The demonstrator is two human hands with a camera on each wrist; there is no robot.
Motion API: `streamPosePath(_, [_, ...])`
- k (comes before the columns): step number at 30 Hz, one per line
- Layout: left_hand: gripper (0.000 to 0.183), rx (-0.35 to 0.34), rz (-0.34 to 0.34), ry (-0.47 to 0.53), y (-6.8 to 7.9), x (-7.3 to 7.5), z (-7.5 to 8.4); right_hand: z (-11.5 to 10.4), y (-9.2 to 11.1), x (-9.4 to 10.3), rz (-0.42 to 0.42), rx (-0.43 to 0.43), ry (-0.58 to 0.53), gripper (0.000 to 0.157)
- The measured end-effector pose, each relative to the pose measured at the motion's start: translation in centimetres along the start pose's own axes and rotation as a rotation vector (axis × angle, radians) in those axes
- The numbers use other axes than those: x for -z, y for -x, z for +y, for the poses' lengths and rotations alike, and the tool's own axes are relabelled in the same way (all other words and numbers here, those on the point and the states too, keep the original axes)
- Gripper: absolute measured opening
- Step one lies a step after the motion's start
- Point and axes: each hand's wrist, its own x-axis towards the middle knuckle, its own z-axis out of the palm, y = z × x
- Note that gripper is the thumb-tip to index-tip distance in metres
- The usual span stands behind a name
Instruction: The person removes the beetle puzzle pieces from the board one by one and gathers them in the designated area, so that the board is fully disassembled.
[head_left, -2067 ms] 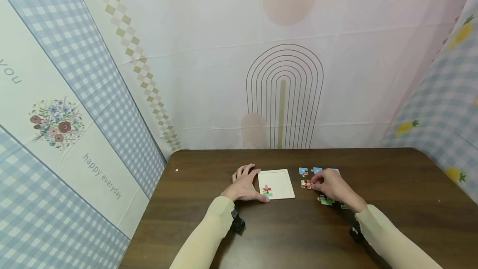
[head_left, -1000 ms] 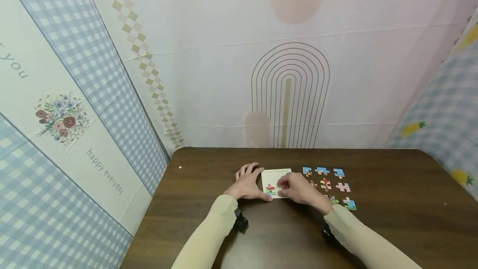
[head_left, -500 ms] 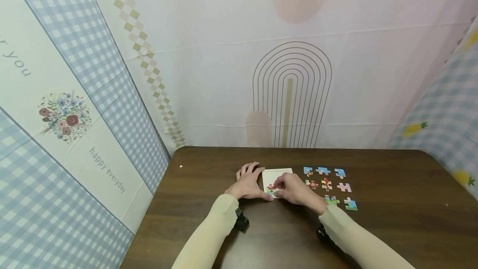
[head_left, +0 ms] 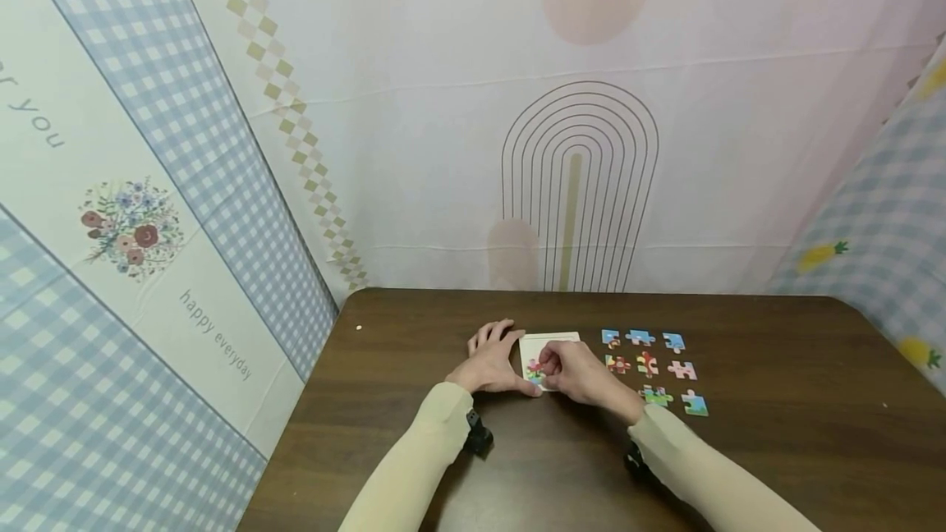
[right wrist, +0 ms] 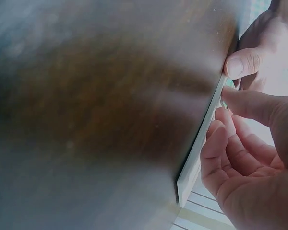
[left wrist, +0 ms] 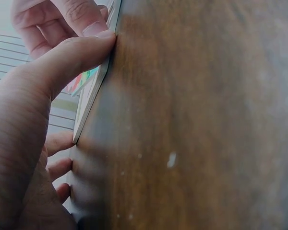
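Observation:
In the head view my left hand spans the left side of a white square puzzle tray, holding it between thumb and fingers. Its thumb rests at the tray's near edge in the left wrist view. My right hand is over the tray, its thumb and fingers pinching a puzzle piece with a pink-red flower and green and blue at the near left corner. The left wrist view shows this piece tilted up from the tray. The right fingers hide part of it.
Right of the tray, several loose puzzle pieces lie in rows: blue ones at the back, red ones in the middle, green ones nearest me. They rest on a dark wooden table. A patterned curtain hangs behind.
My right hand has moved left from a loose red piece, which stays on the table, to the corner piece in the tray and now pinches it. My left hand stays at the tray.

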Motion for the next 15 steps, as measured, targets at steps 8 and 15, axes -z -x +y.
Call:
streamPosePath(8, [0.107, -0.006, -0.003, -0.002, 0.18, 0.12, 0.04, -0.23, -0.10, 0.01, -0.003, -0.009, 0.007, 0.022])
streamPosePath(15, [0.108, -0.012, -0.007, 0.010, 0.37, 0.35, 0.14, -0.44, -0.16, 0.05, -0.010, 0.012, 0.019, 0.022])
